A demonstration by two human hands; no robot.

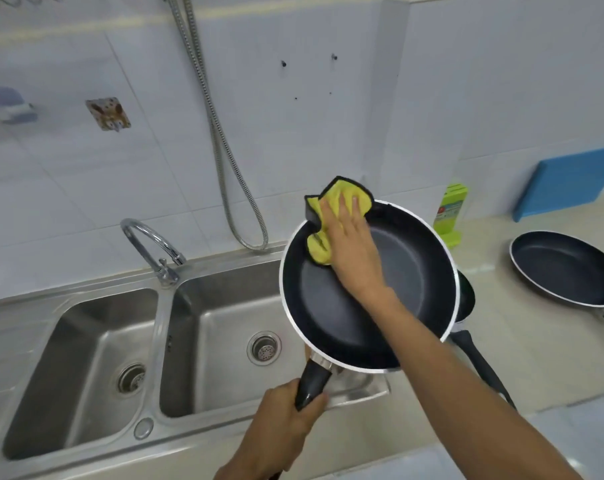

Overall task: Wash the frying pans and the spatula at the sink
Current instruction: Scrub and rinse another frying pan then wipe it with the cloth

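Observation:
A large black frying pan (pixel 408 292) with a white rim is held tilted over the right edge of the sink. My left hand (pixel 286 420) grips its black handle (pixel 311 382) at the bottom. My right hand (pixel 352 244) presses a yellow cloth with a dark edge (pixel 331 209) flat against the pan's inner far-left side. A second black pan (pixel 567 268) lies on the counter at the right. Part of another pan and its handle (pixel 480 365) shows under the held one. No spatula is in view.
A steel double sink (pixel 175 344) with two drains and a curved tap (pixel 148 244) fills the left. A metal shower hose (pixel 224 161) hangs on the tiled wall. A green bottle (pixel 451 213) and a blue board (pixel 570 181) stand at the counter's back.

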